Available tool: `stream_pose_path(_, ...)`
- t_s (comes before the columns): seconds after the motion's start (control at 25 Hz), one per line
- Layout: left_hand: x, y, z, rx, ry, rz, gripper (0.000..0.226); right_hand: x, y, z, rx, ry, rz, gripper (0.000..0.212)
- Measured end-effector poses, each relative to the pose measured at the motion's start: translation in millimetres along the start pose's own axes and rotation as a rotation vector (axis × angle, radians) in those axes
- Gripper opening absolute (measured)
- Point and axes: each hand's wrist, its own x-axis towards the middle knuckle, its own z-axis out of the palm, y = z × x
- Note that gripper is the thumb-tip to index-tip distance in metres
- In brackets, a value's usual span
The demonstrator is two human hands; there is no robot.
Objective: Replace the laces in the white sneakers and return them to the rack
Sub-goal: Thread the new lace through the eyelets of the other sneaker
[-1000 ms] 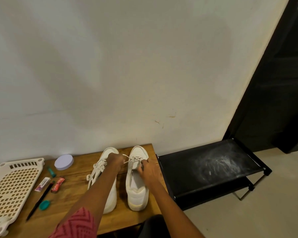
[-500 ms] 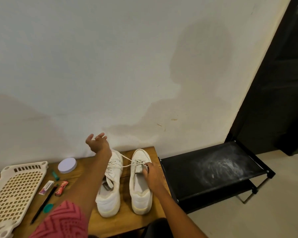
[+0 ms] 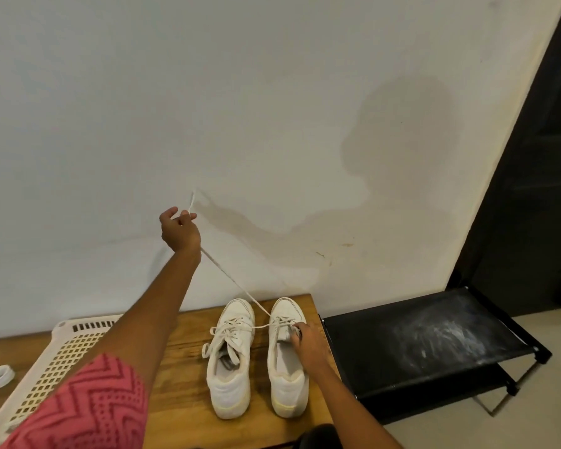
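One lace (image 3: pixel 230 280) is pinched taut in the raised left hand (image 3: pixel 179 231); the right hand (image 3: pixel 306 340) grips the right sneaker (image 3: pixel 287 358). Over-pulling could tip it.

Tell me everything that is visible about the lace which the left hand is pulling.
The lace is a thin, flat, off-white cord, seemingly fabric. It runs taut from the right sneaker, near the toe end of its eyelets, up and leftward to the raised left hand, which pinches it near its end; a short tip sticks up above the fingers. The right hand holds the sneaker's tongue area beside where the lace leaves it. The sneaker stands on the wooden table.
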Motion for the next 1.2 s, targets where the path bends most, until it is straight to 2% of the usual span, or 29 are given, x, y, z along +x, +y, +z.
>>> stream_pose_path(0.12,-31.5,-17.9,13.7,0.158,-0.205,0.047,0.030,-0.2,-0.2,-0.4,0.014,-0.010,0.011,0.041)
stream_pose_path(0.32,-90.7,-91.9,30.1,0.400,-0.659,-0.137,0.014,1.5,4.9,4.1,0.104,0.008,0.035,0.037)
stream_pose_path(0.4,-108.0,-118.9,27.5,0.537,-0.737,-0.142,0.022,1.2,8.9,3.7,0.192,0.032,0.048,0.033)
stream_pose_path(0.48,-119.6,-140.7,23.7,0.688,-0.805,-0.066,0.019,0.2,10.8,3.3,0.263,0.039,0.074,0.031)
stream_pose_path(0.6,-132.0,-158.0,21.5,0.853,-0.821,0.098,0.013,0.3,11.4,6.6,0.334,0.067,0.097,0.030)
stream_pose_path(0.76,-149.1,-171.1,25.3,0.975,-0.798,0.208,0.023,0.5,11.6,9.2,0.422,0.101,0.142,0.026)
stream_pose_path(0.88,-156.0,-183.6,26.6,0.927,-0.719,0.191,0.028,-1.3,10.5,6.2,0.564,0.110,0.169,0.014)
stream_pose_path(1.2,-152.2,-185.2,29.2,1.053,-0.721,0.222,0.038,1.9,12.5,6.5,0.630,0.071,0.195,0.016)
